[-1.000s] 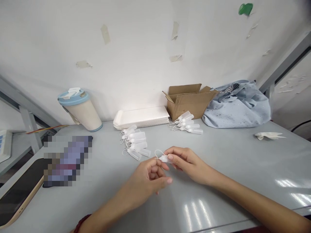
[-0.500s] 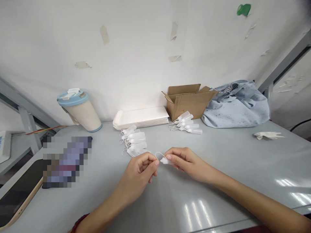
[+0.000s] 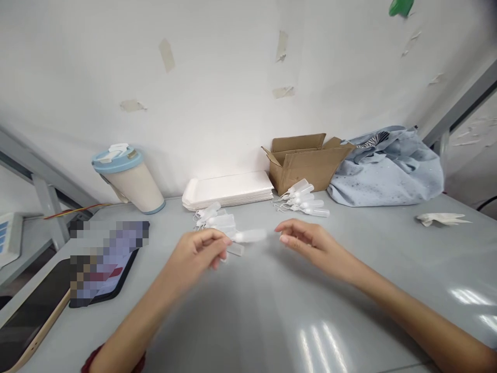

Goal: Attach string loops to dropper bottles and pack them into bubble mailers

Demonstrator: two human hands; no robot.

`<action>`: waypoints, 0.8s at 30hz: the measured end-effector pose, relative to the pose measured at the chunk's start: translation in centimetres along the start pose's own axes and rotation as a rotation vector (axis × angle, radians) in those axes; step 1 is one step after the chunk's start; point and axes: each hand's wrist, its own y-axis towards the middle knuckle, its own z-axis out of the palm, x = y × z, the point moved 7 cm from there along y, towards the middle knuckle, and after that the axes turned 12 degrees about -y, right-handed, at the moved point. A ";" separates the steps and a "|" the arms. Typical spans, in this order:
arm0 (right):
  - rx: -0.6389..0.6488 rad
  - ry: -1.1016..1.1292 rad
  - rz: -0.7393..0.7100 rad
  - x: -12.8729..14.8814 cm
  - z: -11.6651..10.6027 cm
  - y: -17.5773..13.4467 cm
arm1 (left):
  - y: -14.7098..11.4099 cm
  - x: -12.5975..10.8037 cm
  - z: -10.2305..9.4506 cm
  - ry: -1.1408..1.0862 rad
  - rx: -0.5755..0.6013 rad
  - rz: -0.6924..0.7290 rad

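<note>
In the head view my left hand (image 3: 204, 248) pinches the cord end of a small translucent plastic dropper bottle (image 3: 251, 236). The bottle points right from my fingertips and is blurred by motion. My right hand (image 3: 306, 239) is just right of the bottle, apart from it, with fingers slightly parted and nothing in them. Behind and beneath my left hand lies a pile of similar bottles (image 3: 222, 221) with thin white cord loops, partly hidden by the hand. A second group of bottles (image 3: 301, 199) lies farther back, in front of the cardboard box.
Along the wall stand a tumbler (image 3: 135, 181) with a blue lid, a stack of white envelopes (image 3: 229, 189), an open cardboard box (image 3: 303, 168) and a light blue cloth bag (image 3: 388, 173). Two phones lie left, the nearer one (image 3: 33, 316) dark. A crumpled tissue (image 3: 442, 219) lies right.
My right hand has let go of the bottle and moved slightly right. My left hand has moved left and up, taking the bottle along towards the near pile.
</note>
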 end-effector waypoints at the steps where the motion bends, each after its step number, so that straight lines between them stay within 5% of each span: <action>1: -0.076 -0.055 -0.005 -0.4 -0.9 0.2 | 0.2 -0.2 -1.1 0.019 -0.047 0.006; 7: -0.406 -0.445 -0.115 -2.0 -5.1 0.9 | 0.2 -1.4 -4.4 0.145 -0.182 0.054; 12: -0.389 -0.588 -0.087 -4.0 -5.8 1.4 | 0.9 0.0 -4.6 0.430 -0.146 -0.058; 18: -0.346 -0.742 0.010 -6.0 -6.1 1.8 | 0.9 -0.5 -5.4 0.784 -0.275 0.001; 24: -0.325 -0.771 0.058 -7.5 -6.4 2.3 | 0.3 -0.9 -2.5 0.731 -0.211 0.110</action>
